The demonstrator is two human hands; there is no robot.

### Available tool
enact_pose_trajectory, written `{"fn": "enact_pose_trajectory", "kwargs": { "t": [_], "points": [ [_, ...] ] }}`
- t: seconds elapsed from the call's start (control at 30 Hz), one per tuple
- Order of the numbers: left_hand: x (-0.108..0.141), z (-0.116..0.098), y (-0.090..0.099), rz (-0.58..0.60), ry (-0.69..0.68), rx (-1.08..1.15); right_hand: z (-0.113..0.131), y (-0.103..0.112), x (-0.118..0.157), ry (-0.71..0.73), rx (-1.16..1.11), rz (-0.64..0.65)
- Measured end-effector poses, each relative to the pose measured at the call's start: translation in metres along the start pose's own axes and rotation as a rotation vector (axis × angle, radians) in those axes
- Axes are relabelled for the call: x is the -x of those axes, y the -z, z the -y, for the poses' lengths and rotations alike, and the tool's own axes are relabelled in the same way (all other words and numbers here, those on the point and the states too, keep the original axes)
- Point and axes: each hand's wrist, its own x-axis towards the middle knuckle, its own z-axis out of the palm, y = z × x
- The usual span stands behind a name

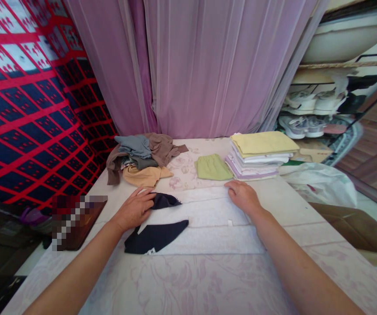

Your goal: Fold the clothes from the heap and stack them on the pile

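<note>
A white garment (208, 238) with navy panels is spread flat on the floral-covered surface before me, a small white tag showing on it. My left hand (138, 208) lies over its left end, fingers stretched onto the upper navy panel. At the far right corner, my right hand (243, 197) has its fingers bent together at the cloth's edge, seemingly pinching it; the fingertips are partly hidden. Just beyond the garment lies a folded green pair of shorts (213, 167).
A stack of folded clothes (260, 155), yellow on top, stands at the back right. Back left is a loose heap of clothes (155, 148). A dark brown flat object (90, 223) lies at the left edge. Purple curtains (208, 65) hang behind; a shoe rack (319, 100) stands right.
</note>
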Motion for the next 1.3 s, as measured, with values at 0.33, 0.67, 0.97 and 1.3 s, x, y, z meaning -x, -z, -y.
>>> {"fn": "enact_pose_trajectory", "kwargs": {
  "t": [0.33, 0.67, 0.97, 1.3],
  "points": [
    [0.004, 0.027, -0.003, -0.087, 0.34, 0.036, 0.004, -0.01, -0.005, 0.019, -0.01, 0.054],
    [-0.02, 0.06, -0.024, -0.002, 0.62, 0.327, -0.003, -0.006, -0.016, -0.067, 0.083, 0.179],
    [-0.009, 0.073, -0.029, -0.032, 0.571, 0.911, 0.025, 0.003, 0.0, -0.149, 0.071, -0.018],
    [-0.002, 0.063, -0.043, -0.174, 0.616, 0.874, 0.185, -0.011, 0.011, 0.325, -0.483, 0.107]
  ]
}}
